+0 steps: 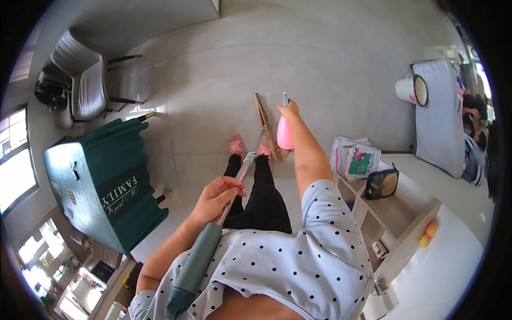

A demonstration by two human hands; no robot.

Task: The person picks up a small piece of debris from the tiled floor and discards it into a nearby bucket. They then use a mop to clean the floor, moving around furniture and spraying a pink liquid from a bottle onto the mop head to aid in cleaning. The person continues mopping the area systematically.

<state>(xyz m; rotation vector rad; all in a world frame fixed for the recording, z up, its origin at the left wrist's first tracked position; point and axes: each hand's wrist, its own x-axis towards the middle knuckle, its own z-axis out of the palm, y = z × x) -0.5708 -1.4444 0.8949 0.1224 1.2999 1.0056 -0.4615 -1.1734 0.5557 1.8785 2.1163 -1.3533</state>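
Grey floor tiles (213,90) lay below. Left hand (216,197) gripped the mop handle (234,189); right hand (289,110) was clenched round a pink spray bottle (285,133), near a green-covered table (101,181).

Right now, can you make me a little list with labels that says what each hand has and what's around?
Left hand: fingers wrapped round a long mop handle, grey metal with a teal grip
Right hand: holding a pink plastic spray bottle out over the floor
Floor: pale grey tiles
Left side: table under a dark green cloth
Right side: stack of papers on a low shelf
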